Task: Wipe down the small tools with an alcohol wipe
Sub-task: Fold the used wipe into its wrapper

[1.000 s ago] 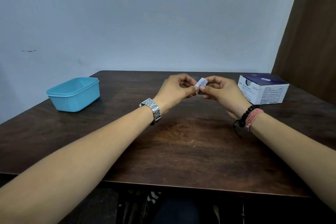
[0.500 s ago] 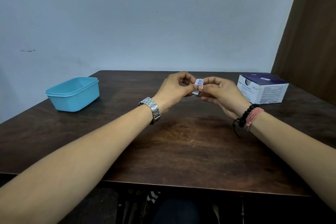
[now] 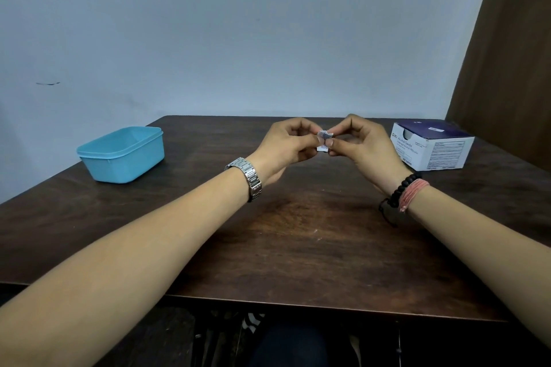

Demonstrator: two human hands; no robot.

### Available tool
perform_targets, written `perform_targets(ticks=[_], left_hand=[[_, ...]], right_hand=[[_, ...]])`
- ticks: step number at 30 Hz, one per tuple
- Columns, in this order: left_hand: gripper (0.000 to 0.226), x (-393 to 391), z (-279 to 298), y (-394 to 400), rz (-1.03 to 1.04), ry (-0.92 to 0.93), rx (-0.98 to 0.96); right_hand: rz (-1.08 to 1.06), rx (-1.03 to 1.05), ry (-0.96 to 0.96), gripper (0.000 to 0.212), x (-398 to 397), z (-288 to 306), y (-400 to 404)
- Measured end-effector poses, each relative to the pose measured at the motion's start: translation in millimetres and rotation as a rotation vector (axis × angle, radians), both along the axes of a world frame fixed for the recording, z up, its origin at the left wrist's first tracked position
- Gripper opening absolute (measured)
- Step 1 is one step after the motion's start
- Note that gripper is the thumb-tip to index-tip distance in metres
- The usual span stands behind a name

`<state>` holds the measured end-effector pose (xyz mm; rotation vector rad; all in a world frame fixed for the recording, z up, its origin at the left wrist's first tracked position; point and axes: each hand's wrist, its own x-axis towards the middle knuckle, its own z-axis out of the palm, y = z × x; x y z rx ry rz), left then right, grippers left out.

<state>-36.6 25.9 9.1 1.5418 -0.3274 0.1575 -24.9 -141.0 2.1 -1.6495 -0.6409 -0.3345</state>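
A small white alcohol wipe packet (image 3: 324, 140) with blue print is held above the middle of the dark wooden table (image 3: 298, 232). My left hand (image 3: 287, 146) pinches its left side between thumb and fingertips. My right hand (image 3: 362, 144) pinches its right side the same way. The packet's top edge looks crumpled and pulled apart. No small tools are visible; the inside of the blue tub is mostly hidden by its wall.
A light blue plastic tub (image 3: 122, 153) without a lid stands at the table's left. A white and navy box of alcohol swabs (image 3: 432, 146) sits at the right, near a brown door. A pale wall runs behind the table.
Both hands have shifted slightly apart and turned the packet upright. Its top edge now looks torn or crumpled where it lay flat before.
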Motion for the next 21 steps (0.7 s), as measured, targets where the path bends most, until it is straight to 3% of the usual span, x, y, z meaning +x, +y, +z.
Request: perform_targets(ticks=[2, 6, 9, 15, 21], left_hand=[[0.018, 0, 1, 1, -0.023, 0.063, -0.084], [0.017, 3, 2, 3, -0.080, 0.258, -0.303], [0.013, 4, 2, 4, -0.094, 0.354, -0.371], [0.010, 0, 3, 4, -0.154, 0.405, -0.401], [0.016, -6, 0, 1, -0.216, 0.247, -0.248]], right_hand=[[0.022, -0.014, -0.018, 0.014, 1, 0, -1], [0.040, -0.130, -0.075, 0.034, -1, -2, 1], [0.009, -0.171, -0.145, 0.033, -5, -3, 4], [-0.060, -0.165, -0.237, 0.020, -4, -4, 0], [-0.014, 0.019, -0.061, 0.005, 0, -1, -4]])
